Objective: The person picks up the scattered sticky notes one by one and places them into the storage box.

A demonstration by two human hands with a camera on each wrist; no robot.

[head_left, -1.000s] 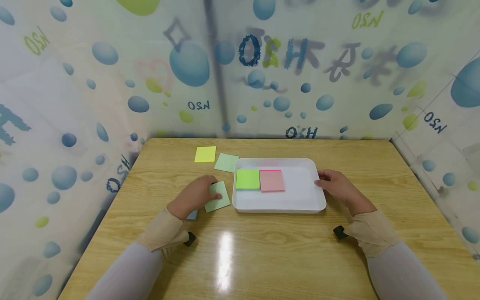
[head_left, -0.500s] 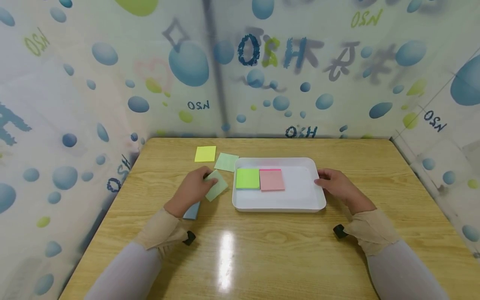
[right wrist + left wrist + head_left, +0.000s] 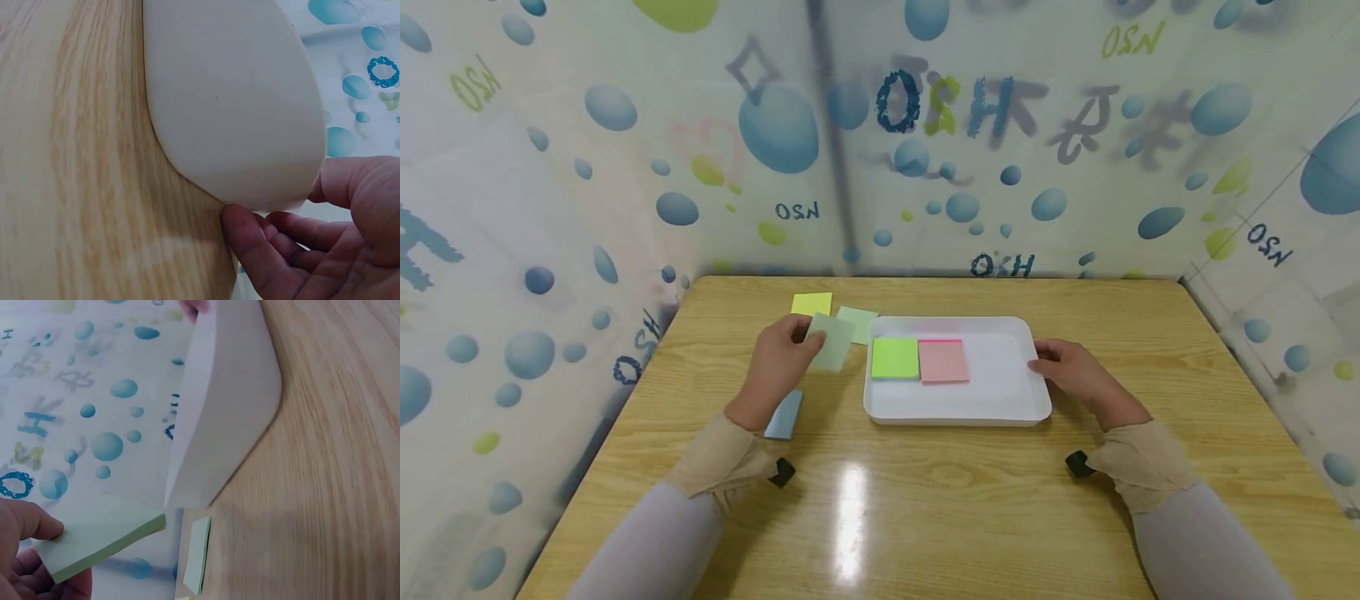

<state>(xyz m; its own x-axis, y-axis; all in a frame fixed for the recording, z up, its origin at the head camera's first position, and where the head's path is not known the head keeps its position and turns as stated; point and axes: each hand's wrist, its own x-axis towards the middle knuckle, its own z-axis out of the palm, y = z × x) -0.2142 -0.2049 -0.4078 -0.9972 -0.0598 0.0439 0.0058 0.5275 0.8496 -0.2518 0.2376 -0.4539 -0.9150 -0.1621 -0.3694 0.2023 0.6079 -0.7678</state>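
left fingers [image 3: 77, 586] round mint-green notepad [image 3: 103, 536]

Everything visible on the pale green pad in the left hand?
The pale green pad is squarish and plain, apparently stacked paper, with a darker green edge. The left hand pinches it by one side, holding it tilted above the table, left of the white tray, with a gap visible between them in the head view.
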